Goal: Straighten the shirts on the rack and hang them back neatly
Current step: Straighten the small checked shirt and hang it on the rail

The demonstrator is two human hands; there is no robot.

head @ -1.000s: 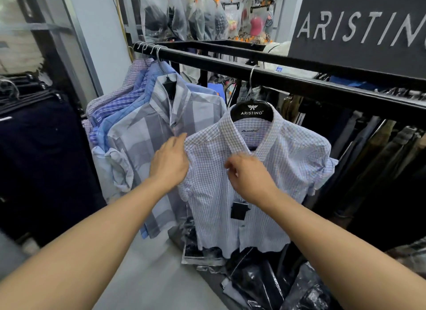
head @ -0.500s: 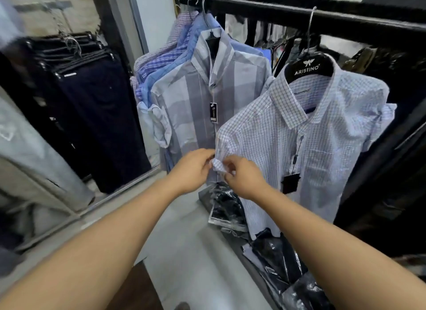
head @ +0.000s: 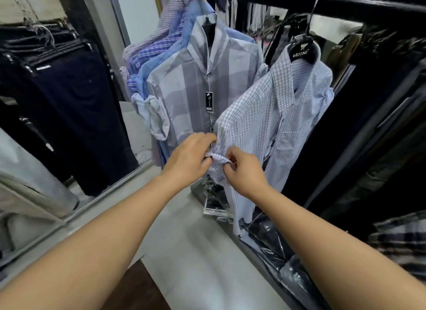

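A white shirt with a fine blue check [head: 265,116] hangs on a black hanger [head: 302,49] from the black rail [head: 345,0]. Its short left sleeve cuff [head: 217,158] is bunched between my hands. My left hand [head: 189,158] pinches the cuff from the left, and my right hand [head: 242,171] pinches it from the right. Behind it hangs a grey and light-blue block-check shirt [head: 196,83] with a black tag [head: 209,101]. More blue and purple check shirts [head: 159,46] hang further back on the same rail.
Dark trousers [head: 69,97] hang on a rack at the left. Dark garments [head: 368,102] fill the rail at the right. Plastic-wrapped packs [head: 272,240] lie on the low ledge under the shirts. The pale floor [head: 196,252] runs between the racks.
My hands dropped from the shirt's front and shoulder to its left sleeve cuff and now pinch it. The view has tilted down and to the left.
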